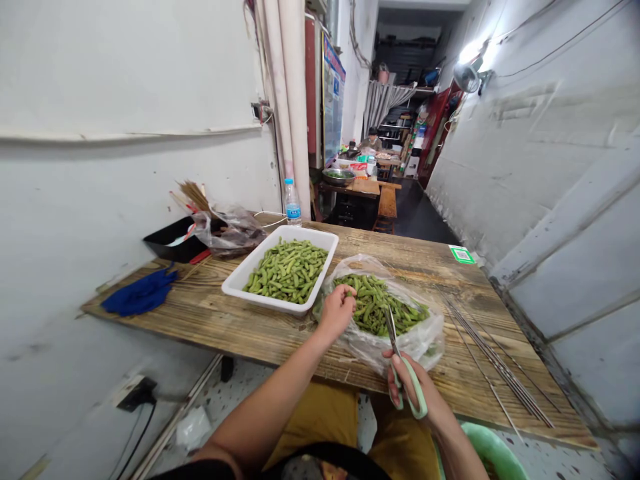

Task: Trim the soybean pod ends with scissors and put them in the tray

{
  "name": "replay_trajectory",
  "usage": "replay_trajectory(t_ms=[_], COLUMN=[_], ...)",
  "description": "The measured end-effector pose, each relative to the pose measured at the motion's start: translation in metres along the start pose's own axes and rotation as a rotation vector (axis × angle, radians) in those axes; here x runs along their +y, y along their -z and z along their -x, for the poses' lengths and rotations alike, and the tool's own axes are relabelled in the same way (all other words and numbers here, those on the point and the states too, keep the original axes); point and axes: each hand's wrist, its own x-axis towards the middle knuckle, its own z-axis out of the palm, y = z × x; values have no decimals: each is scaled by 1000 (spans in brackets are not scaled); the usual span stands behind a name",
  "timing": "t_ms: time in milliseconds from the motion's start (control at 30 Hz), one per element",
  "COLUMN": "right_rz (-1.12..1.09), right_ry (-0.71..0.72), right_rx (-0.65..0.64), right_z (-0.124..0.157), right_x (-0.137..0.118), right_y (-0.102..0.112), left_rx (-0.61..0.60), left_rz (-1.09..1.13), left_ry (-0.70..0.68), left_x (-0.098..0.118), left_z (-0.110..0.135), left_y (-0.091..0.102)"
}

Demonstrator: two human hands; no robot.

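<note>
My left hand (337,308) reaches into a clear plastic bag (425,343) full of green bean pods (380,307), with its fingers pinched on a pod at the pile's near left side. My right hand (413,387) holds light-green-handled scissors (400,360) at the table's front edge, blades pointing up toward the bag. A white rectangular tray (240,277) holding more green pods (290,270) sits just left of the bag on the wooden table (240,327).
Several thin metal skewers (495,363) lie at the table's right. A blue cloth (140,293), a black tray (173,243), a clear bag (235,230) and a water bottle (292,202) stand at the back left. A green basin (495,453) sits below. A person sits far down the corridor.
</note>
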Motion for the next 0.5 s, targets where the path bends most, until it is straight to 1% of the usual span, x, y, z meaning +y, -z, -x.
replay_trajectory(t_ms=[33,67,100,167,233,333,433,500], right_rz=[-38,-62,-73,-68,-42,14,53,71], right_ry=[-8,-20,-31,-50,-59,-59,-58,-57], right_rx=[-11,-23,-36,-54,-65,-76,-59,-44], right_z=[0,1,1,2,2,2,1,2], right_x=[0,0,-1,-3,-6,-9,-11,-14], right_y=[-1,-1,-2,-3,-5,-7,-8,-9], left_rx=[29,31,6,-93,-179,-215,-196,-203], left_rz=[-144,-290,-416,-586,-669,-680,-575,-483], left_ry=[-37,-74,-104,-128,-131,-170,-220,-214], left_x=[1,2,2,0,-2,-4,0,5], left_z=[-5,-8,-12,-17,-20,-21,-16,-10], left_y=[5,8,11,12,10,6,4,2])
